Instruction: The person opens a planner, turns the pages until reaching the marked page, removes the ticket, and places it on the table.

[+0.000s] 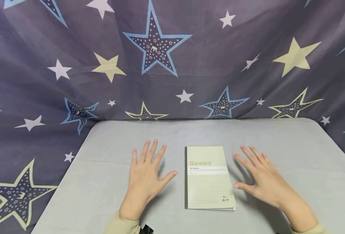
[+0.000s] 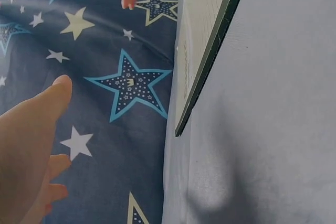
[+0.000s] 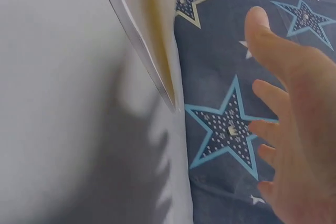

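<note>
A cream notebook [image 1: 207, 188] with a dark spine and the word "Gambit" on its cover lies closed on the grey table. Left of it, my left hand [image 1: 146, 178] hovers with fingers spread, its thumb towards the spine. My right hand [image 1: 261, 182] is on the other side, fingers also spread and thumb near the notebook's right edge. Both hands hold nothing, and each casts a shadow on the surface. In the left wrist view the notebook's dark spine [image 2: 212, 51] faces the left thumb [image 2: 60, 95]. The right wrist view shows its page edge [image 3: 142, 51].
The light grey tabletop [image 1: 102, 195] has rounded far corners. Behind and beside it hangs a dark purple cloth [image 1: 213, 61] printed with white, yellow and blue stars. Cream sleeves [image 1: 121, 224] reach the wrists, and a small black object [image 1: 146, 229] sits by the left one.
</note>
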`<state>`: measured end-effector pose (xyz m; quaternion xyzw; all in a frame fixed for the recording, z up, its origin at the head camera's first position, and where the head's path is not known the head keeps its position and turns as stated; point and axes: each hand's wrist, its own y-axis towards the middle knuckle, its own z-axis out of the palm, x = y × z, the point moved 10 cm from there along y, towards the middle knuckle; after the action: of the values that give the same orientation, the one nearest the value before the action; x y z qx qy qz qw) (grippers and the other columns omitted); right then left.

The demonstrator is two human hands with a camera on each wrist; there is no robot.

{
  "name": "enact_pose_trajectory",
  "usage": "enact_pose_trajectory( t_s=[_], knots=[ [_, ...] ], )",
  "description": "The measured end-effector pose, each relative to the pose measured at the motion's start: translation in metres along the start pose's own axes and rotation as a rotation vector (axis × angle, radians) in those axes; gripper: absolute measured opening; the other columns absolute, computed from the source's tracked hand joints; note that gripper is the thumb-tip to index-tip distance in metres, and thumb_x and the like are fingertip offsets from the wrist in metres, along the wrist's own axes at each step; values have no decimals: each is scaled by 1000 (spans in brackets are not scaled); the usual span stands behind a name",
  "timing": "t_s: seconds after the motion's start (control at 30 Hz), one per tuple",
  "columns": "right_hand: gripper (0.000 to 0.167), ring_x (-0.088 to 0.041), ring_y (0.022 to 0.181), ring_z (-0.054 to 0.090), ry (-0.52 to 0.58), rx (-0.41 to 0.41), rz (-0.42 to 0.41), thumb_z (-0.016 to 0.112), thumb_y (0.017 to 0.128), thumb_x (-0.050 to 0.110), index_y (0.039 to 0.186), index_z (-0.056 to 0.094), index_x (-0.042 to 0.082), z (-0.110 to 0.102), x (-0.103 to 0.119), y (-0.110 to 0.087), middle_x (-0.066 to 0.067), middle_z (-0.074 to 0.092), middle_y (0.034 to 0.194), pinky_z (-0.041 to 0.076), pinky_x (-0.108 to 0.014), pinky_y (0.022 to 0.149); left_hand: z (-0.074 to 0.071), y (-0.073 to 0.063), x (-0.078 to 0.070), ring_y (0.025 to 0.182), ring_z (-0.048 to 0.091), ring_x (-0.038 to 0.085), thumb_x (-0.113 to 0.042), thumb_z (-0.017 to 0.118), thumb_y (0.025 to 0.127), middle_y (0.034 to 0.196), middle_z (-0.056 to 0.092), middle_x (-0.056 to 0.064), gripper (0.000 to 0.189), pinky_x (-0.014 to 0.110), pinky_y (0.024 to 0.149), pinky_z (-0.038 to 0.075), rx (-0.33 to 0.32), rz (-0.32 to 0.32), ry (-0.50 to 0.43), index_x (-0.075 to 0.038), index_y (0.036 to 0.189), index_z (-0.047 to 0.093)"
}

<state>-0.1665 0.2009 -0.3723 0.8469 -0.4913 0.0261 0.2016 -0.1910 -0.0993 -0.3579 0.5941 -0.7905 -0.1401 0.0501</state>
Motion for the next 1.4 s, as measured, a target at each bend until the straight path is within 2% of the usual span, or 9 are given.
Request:
enact_pose_trajectory(
  t_s=[0.23, 0.4, 0.6, 0.73, 0.97, 1.23, 1.4],
  knots=[
    [97, -43, 145, 22, 101, 109, 37, 73, 75, 65, 153, 38, 19, 18, 7, -3, -15, 30, 159, 13, -61, 117, 3, 0, 1, 151, 10, 25, -77, 48, 86, 163, 23, 4, 88, 56, 119, -2, 21, 5, 0, -26, 156, 33],
    [102, -47, 142, 26, 182, 179, 79, 71, 71, 72, 151, 41, 17, 25, 6, -5, -18, 34, 156, 22, -67, 110, 3, 0, 4, 151, 9, 25, -76, 49, 86, 163, 22, 4, 88, 56, 120, -1, 22, -3, -2, -26, 156, 33],
    [105, -49, 137, 33, 270, 236, 107, 72, 66, 73, 149, 44, 15, 27, 7, -11, -21, 39, 152, 28, -71, 105, 5, 0, 1, 151, 11, 26, -75, 49, 87, 163, 24, 4, 86, 59, 119, 6, 18, 6, -5, -26, 156, 34],
    [108, -49, 135, 37, 325, 280, 106, 75, 64, 71, 148, 45, 11, 33, 11, -12, -21, 41, 151, 32, -69, 104, 8, 0, 0, 151, 12, 27, -73, 49, 88, 163, 24, 5, 84, 58, 119, 5, 32, 18, -27, -25, 156, 33],
    [118, -50, 137, 33, 395, 396, 122, 82, 55, 66, 151, 40, 12, 50, 17, -13, -25, 34, 152, 33, -69, 104, 9, 0, 3, 151, 13, 26, -70, 51, 90, 162, 25, 4, 81, 57, 119, 5, 37, 24, -70, -25, 155, 35],
    [106, -46, 135, 39, 346, 342, 114, 83, 65, 60, 149, 43, 9, 44, 21, -11, -23, 40, 151, 35, -64, 105, 8, 0, 5, 150, 15, 26, -68, 48, 92, 162, 27, 3, 77, 57, 119, 8, 47, 39, -82, -24, 155, 36],
    [95, -40, 133, 46, 279, 293, 73, 82, 72, 56, 145, 48, 5, 34, 30, -9, -19, 47, 147, 38, -59, 106, 8, -1, 8, 151, 14, 26, -66, 48, 94, 162, 27, 3, 75, 56, 119, 8, 61, 26, -83, -24, 155, 36]
  ],
)
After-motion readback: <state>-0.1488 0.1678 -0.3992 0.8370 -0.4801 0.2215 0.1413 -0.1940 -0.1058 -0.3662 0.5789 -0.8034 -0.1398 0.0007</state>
